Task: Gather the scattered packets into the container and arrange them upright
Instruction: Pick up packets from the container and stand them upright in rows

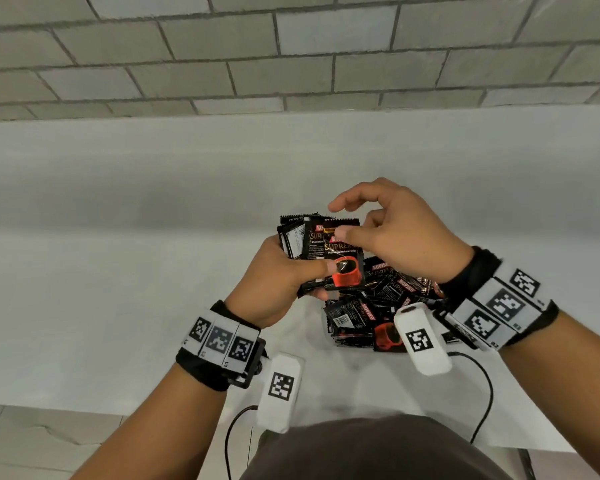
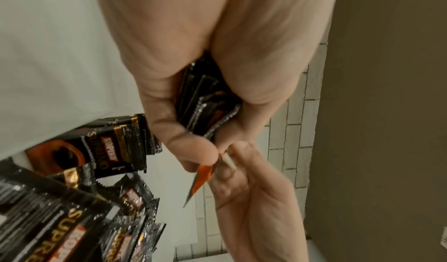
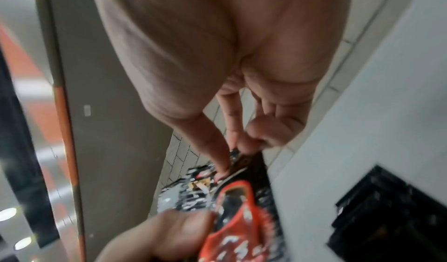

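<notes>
Square the edges before adding more. At nine o'clock the left hand (image 1: 274, 282) clenches a fanned stack of packets (image 1: 321, 249) (thumb across the front one) — the right hand (image 1: 392, 233), at three, pinches that front packet's top edge. Loose packets (image 1: 368, 317) lie at five o'clock; no container shows.

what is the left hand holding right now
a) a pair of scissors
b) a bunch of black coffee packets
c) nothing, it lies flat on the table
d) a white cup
b: in the head view the left hand has its fingers and thumb curled round a bunch of black coffee packets, while the right hand pinches the top edge of the front packet.
</notes>
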Demonstrator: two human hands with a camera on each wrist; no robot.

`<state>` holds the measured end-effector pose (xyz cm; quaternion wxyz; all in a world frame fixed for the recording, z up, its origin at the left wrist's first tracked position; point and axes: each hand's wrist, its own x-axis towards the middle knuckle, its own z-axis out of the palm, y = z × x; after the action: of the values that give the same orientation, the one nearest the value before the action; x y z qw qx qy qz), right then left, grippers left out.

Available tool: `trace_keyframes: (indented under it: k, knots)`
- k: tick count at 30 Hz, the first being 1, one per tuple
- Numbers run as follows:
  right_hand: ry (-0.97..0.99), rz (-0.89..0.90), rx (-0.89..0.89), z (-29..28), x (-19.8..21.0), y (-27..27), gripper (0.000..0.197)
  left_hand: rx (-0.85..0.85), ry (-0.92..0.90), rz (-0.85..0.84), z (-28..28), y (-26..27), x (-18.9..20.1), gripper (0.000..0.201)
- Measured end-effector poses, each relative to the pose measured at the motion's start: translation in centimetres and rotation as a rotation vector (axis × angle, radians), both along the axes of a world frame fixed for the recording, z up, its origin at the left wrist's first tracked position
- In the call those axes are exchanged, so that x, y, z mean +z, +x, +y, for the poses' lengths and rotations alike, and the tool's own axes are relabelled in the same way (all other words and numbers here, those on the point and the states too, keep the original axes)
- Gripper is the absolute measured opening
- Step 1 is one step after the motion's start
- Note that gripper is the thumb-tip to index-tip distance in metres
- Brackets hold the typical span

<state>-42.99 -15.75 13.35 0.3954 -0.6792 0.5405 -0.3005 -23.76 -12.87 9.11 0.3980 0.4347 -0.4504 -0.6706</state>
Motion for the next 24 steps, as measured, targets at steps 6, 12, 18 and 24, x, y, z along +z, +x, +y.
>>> trace_keyframes:
  k: [6,12,18,24]
  knots:
    - [0.064,-0.017,-0.026,-0.9,0.2,-1.5,0.009,0.117,-0.048,-0.129,-1.1,2.3,-0.1,0.032]
    - [0.074,0.094,0.013,-0.9,-2.1,-1.7,0.011,0.252,0.163,0.007,-1.3,5.5,-0.3,0.046]
    - [-0.054,0.303,0.056,-1.0,-4.2,-1.1,0.018,0.183,0.258,0.221,-0.7,5.9,-1.1,0.041]
    - [-0.029,0.456,0.122,-1.2,-5.5,-0.5,0.02,0.094,0.265,0.206,-0.5,5.4,-1.3,0.047]
